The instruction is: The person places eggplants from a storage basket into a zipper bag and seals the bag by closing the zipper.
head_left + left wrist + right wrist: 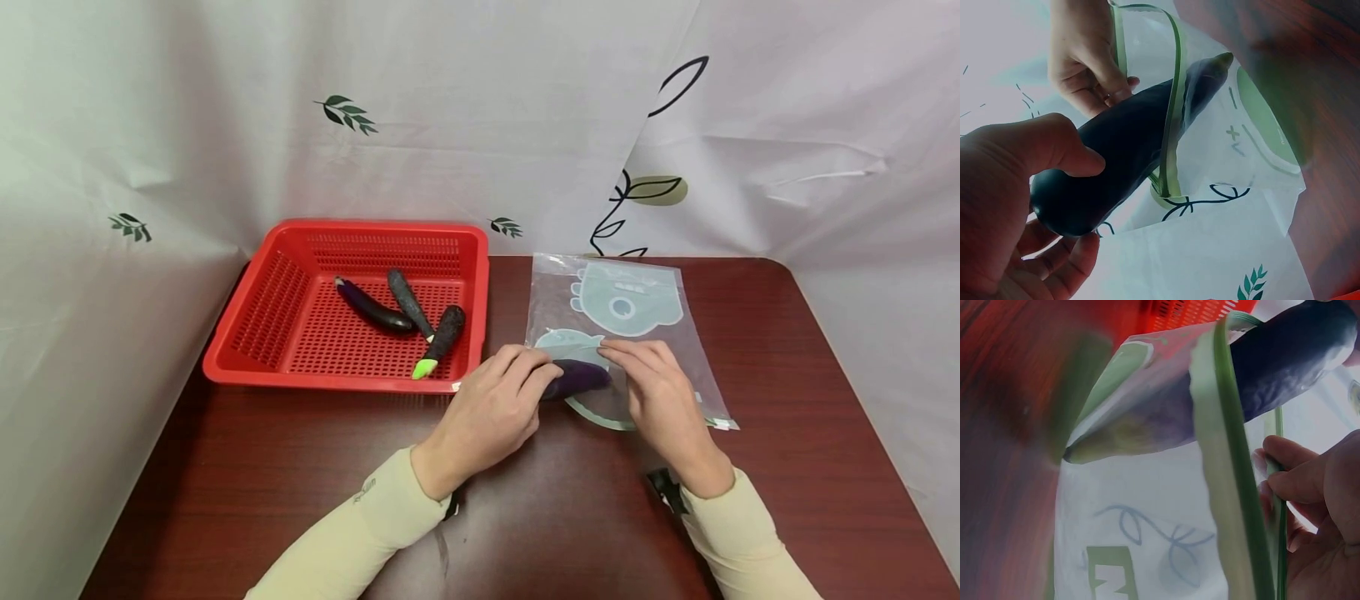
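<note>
My left hand (491,408) holds a dark purple eggplant (577,379) by its rounded end, the thumb on top and fingers beneath. In the left wrist view the eggplant (1116,150) passes slantwise through the mouth of a clear zip bag (1241,156). Its stem end lies inside, the thick end outside. With thumb and fingers my right hand (667,400) pinches one green zip edge, and the mouth gapes. The right wrist view shows this pinch by the right hand (1329,494). On the table the bag (630,300) lies flat, printed with a pale cartoon animal.
Left of the bag stands a red plastic basket (345,379). Inside lie another glossy eggplant (375,308) and two dark, rough-skinned long vegetables, one with a bright green tip (425,368). White printed sheeting (420,167) hangs behind and beside the brown table (322,467).
</note>
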A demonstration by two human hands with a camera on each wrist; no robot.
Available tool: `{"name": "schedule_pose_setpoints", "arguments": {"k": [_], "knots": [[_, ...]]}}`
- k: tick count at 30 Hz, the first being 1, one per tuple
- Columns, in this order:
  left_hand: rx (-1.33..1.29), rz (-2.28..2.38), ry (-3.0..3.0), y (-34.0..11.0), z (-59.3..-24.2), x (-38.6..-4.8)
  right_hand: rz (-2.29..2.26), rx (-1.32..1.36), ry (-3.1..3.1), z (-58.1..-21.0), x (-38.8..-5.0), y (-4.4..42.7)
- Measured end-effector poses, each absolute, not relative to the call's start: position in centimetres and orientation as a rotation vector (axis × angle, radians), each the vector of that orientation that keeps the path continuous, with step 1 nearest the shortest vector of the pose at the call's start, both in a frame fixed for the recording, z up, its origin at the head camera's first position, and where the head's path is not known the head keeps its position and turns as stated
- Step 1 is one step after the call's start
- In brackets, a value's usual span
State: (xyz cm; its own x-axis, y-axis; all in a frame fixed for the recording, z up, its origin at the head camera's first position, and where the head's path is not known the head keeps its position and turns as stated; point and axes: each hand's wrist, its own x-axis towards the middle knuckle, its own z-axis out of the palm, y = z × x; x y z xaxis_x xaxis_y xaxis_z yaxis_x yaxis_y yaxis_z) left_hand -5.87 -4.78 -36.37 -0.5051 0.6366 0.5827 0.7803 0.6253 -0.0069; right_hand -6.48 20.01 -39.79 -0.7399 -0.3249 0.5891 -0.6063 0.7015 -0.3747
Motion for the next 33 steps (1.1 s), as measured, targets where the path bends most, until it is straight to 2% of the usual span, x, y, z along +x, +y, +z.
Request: {"name": "schedule_pose_setpoints", "arguments": {"k": [33], "knots": [[-1.135,-0.241,-2.283,-2.8,-37.0,-5.8,0.786,0.641,-2.405,-38.6,-6.6,19.2]]}}
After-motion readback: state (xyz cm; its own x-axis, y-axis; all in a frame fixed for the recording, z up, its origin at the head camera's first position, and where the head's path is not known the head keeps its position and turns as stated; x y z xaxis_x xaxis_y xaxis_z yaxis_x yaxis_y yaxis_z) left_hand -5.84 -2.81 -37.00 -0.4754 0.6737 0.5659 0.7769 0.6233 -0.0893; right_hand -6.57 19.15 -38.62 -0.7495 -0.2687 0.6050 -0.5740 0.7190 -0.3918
